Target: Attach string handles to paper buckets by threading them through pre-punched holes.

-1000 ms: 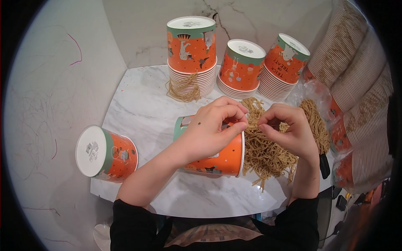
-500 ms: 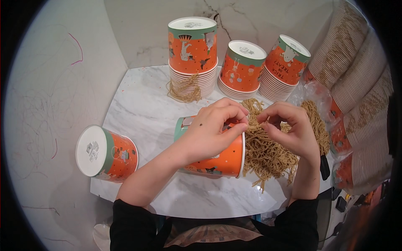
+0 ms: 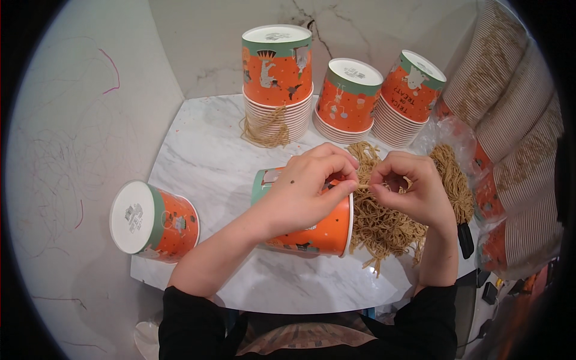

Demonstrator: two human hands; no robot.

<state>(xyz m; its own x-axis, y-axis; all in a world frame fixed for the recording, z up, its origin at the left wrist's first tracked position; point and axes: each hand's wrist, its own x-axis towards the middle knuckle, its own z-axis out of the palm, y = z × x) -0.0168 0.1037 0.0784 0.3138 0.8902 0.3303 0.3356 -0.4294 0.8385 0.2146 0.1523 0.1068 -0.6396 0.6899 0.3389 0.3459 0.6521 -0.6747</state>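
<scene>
Facing left with its white base, an orange-and-green paper bucket (image 3: 176,222) sits at the left edge of our marble-patterned table (image 3: 198,150); we cannot tell whether it stands upside down or lies over. Farther back rises a tall nested stack of upturned buckets (image 3: 277,78), loose tan loops (image 3: 264,131) hanging against its rims. Nearer us, another bucket (image 3: 321,235) lies on its side, mouth to the right, partly hidden by our left hand (image 3: 313,187), whose thumb and forefinger pinch one end of a short tan strand (image 3: 362,186). That strand spans the narrow gap just right of the bucket's rim, and our right hand (image 3: 423,187) grips its other end between thumb and forefinger. Beneath and beside it spreads a tangled tan cord pile (image 3: 384,231); behind stand two shorter upturned stacks, the middle one (image 3: 347,99) and the right one (image 3: 409,90). We judge the step in hand to be handling this single strand, and the next move to call for a firm two-sided pinch and gentle tension. Farthest right lie plastic-wrapped bucket stacks (image 3: 528,174), beyond a second cord bundle (image 3: 454,186).
</scene>
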